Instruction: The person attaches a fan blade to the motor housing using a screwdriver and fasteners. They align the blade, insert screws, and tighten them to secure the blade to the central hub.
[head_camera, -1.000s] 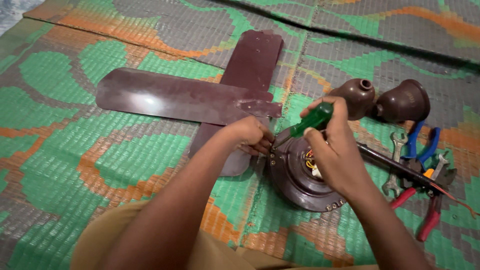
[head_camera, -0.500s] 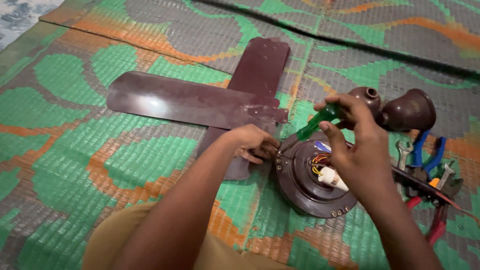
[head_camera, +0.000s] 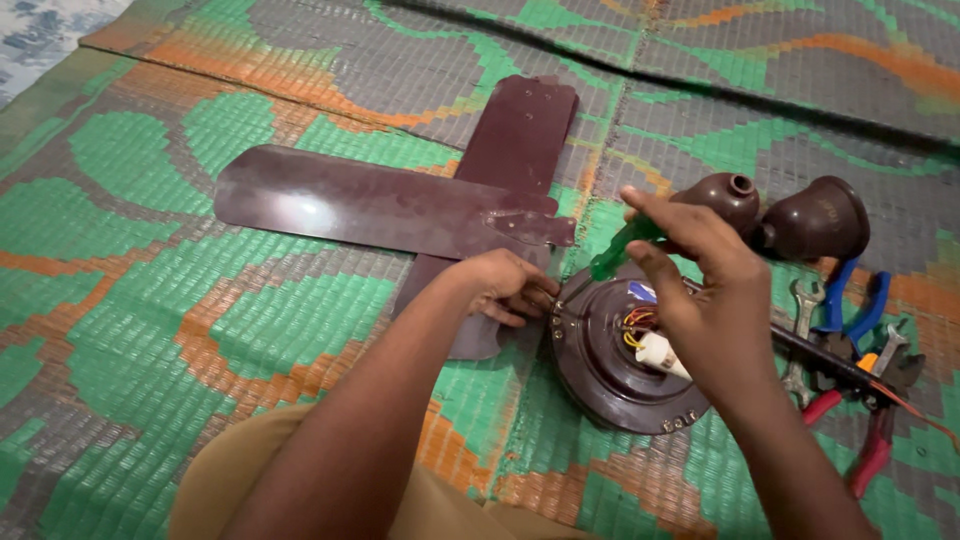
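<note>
Green-handled screwdriver (head_camera: 622, 245) pinched in right hand (head_camera: 705, 300), tip down-left of grip at motor housing (head_camera: 615, 360) rim | left hand (head_camera: 505, 285) pinching at screw spot (screw itself hidden) | step: likely driving rim screw | next: steady tip, keep it seated

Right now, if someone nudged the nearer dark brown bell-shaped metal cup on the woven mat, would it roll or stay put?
The dark brown bell-shaped cup lies tipped on its rounded side, so it would probably roll, likely curving because it tapers. It touches the second brown cup, which may block it. Its glossy surface looks slippery.
</note>
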